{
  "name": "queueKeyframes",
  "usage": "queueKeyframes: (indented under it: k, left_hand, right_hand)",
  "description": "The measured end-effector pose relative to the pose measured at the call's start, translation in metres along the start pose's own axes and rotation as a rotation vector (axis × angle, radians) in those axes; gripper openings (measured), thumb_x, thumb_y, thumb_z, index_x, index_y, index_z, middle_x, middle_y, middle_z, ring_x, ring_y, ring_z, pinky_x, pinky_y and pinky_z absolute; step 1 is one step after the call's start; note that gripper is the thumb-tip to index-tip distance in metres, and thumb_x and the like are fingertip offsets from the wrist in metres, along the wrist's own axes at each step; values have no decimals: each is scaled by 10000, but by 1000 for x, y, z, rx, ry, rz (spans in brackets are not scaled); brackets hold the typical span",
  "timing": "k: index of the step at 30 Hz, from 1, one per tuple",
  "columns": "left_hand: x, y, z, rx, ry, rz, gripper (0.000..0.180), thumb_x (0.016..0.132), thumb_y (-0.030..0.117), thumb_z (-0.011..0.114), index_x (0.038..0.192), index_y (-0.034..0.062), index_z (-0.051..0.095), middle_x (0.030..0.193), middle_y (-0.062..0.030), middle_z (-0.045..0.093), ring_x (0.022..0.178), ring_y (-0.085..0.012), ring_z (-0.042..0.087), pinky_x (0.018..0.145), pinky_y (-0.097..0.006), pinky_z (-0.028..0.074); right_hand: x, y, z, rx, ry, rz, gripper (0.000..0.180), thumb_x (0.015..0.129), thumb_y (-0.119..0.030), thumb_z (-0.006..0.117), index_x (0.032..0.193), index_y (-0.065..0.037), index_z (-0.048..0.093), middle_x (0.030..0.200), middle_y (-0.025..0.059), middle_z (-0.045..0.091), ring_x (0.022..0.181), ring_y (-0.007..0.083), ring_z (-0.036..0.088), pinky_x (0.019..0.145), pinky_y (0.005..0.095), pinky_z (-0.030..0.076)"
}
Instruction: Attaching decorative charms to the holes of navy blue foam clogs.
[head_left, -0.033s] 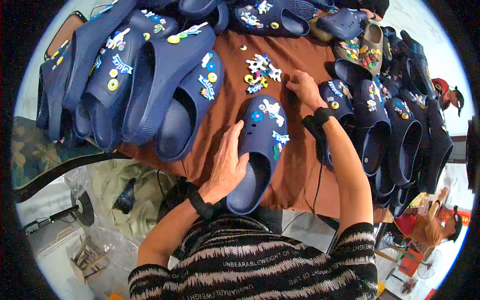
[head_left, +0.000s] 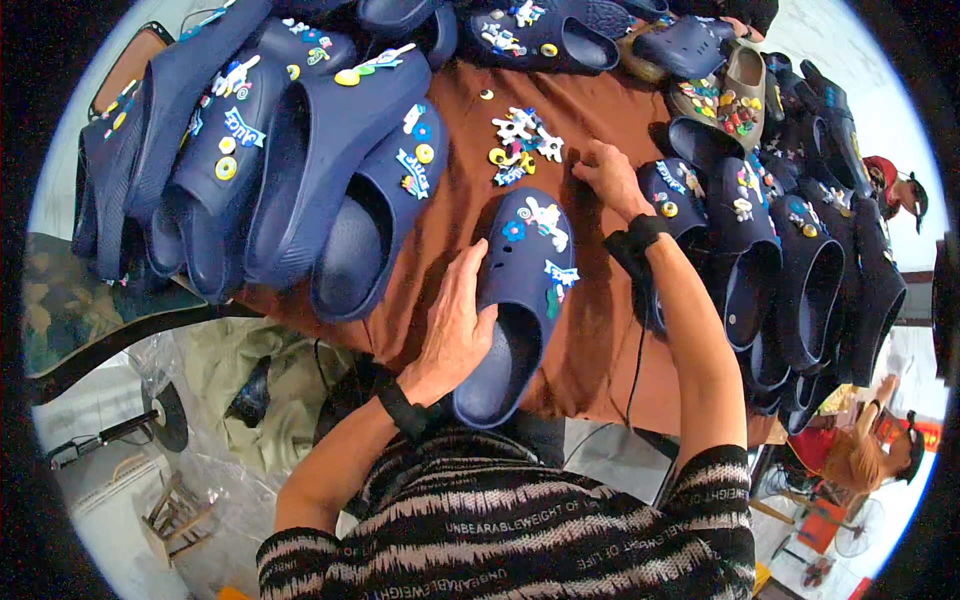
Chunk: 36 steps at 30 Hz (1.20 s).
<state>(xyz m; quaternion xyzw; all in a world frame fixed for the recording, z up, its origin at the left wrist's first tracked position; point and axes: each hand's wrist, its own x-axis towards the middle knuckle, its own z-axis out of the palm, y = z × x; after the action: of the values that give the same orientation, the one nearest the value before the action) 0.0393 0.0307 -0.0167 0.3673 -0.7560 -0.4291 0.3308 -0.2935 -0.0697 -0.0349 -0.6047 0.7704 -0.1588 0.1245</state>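
Note:
A navy clog [head_left: 530, 262] lies in front of me, toe pointing away, with a few colourful shoe charms on its upper and some bare holes on its left side. My left hand [head_left: 455, 328] rests along the clog's left side, its thumb at the rim of the foot opening, holding it. Right of the toe, my right hand [head_left: 608, 178] is over the cloth with its fingers bent together; whatever they hold, if anything, is hidden. Beside it lies a small pile of loose charms [head_left: 524, 142] in white, yellow and blue. One small charm [head_left: 487, 95] sits apart, farther back.
Navy clogs with charms [head_left: 345, 230] crowd the left of the brown cloth [head_left: 460, 130], and more clogs [head_left: 745, 250] line the right. Another navy clog [head_left: 545, 40] lies at the back, near a tan clog [head_left: 742, 95]. A black cord [head_left: 638, 370] hangs by my right wrist. Other people are at far right.

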Motion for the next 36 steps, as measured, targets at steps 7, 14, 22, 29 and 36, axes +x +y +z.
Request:
queueKeyframes:
  k: [7,14,22,29,36]
  left_hand:
    - [1,-5,3,97,15,61,757,815,-53,608,1504,13,300,1465,-265,400,1375,-441,388,1146,-479,342]
    - [-2,-7,7,48,32,30,737,817,-55,606,1489,2,308,1445,-265,416,1359,-439,404,1138,-475,350]
    - [-3,-4,6,66,41,27,799,809,-47,634,1514,8,262,1456,-269,404,1361,-441,403,1133,-487,354]
    - [-4,-3,7,66,61,0,837,805,-41,657,1530,19,243,1458,-272,413,1355,-438,413,1118,-490,367]
    - [-4,0,7,81,69,12,858,792,-49,673,1531,18,242,1453,-278,417,1348,-439,420,1120,-491,361]
  right_hand:
    - [-15,-5,4,180,3,10,263,815,-231,764,902,-3,668,882,215,700,880,375,693,778,446,527]
    - [-39,-38,-24,627,-154,-30,170,919,-160,712,877,-7,650,737,26,637,670,99,587,611,284,477]
    - [-80,-123,-52,729,-545,-140,136,921,-170,708,941,-36,694,793,-4,664,673,83,592,577,268,489]
    - [-86,-146,-42,504,-606,-209,164,885,-162,714,937,-8,690,761,99,680,675,189,655,616,346,525]
    - [-71,-149,-44,158,-635,-371,265,836,-269,747,871,-11,697,744,111,665,668,215,648,599,371,507]
